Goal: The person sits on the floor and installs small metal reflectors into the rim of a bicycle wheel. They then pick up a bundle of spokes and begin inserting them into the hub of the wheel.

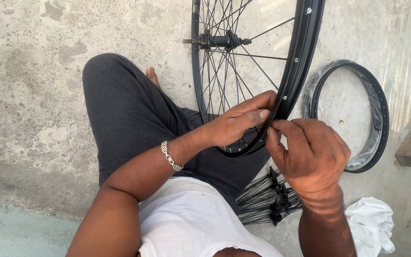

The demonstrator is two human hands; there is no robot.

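Both hands, left hand (236, 124) and right hand (310, 152), pinch black wheel rim (297, 62).

wheel (291, 71): black rim, black spokes
spare rim (379, 119): black, clear wrap
trousers (124, 109): dark grey
vest (186, 219): white
bracelet (171, 156): silver
floor (24, 71): mottled grey

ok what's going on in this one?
A person sits on a concrete floor with a spoked wheel upright in front of them. The left hand grips its rim, and the right hand pinches at the rim edge. A bare rim, hubs with spokes and a white cloth lie alongside.
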